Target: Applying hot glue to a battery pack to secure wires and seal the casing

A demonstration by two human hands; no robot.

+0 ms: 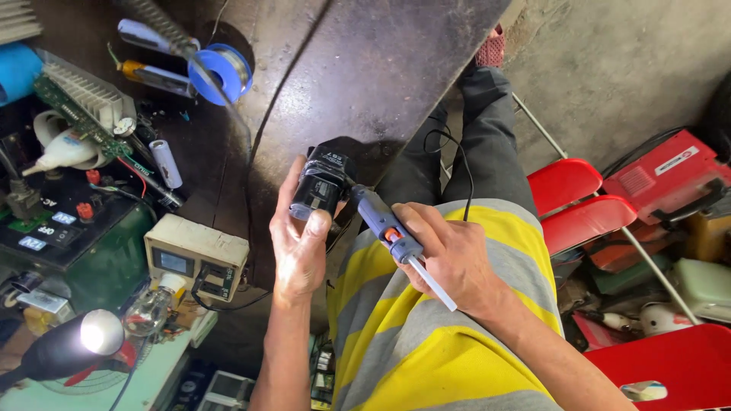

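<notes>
My left hand (pixel 298 242) grips a black power-tool battery pack (pixel 320 185) and holds it above the edge of a dark workbench (pixel 365 68). My right hand (pixel 449 255) is closed around a blue-grey glue gun (pixel 381 219) with an orange trigger and a white glue stick (pixel 432 284) jutting from its back. The gun's nozzle points at the side of the battery pack and touches it or nearly does. My yellow and grey striped shirt (pixel 426 335) and dark trousers (pixel 480 137) lie below the hands.
On the bench's left are a blue solder spool (pixel 221 72), a soldering iron handle (pixel 152 34), a circuit board with a heat sink (pixel 84 95), a loose cylindrical cell (pixel 165 163) and a cream meter box (pixel 196 257). A lit lamp (pixel 99 333) sits lower left. Red plastic stools (pixel 579 205) and a red machine (pixel 670 176) stand right.
</notes>
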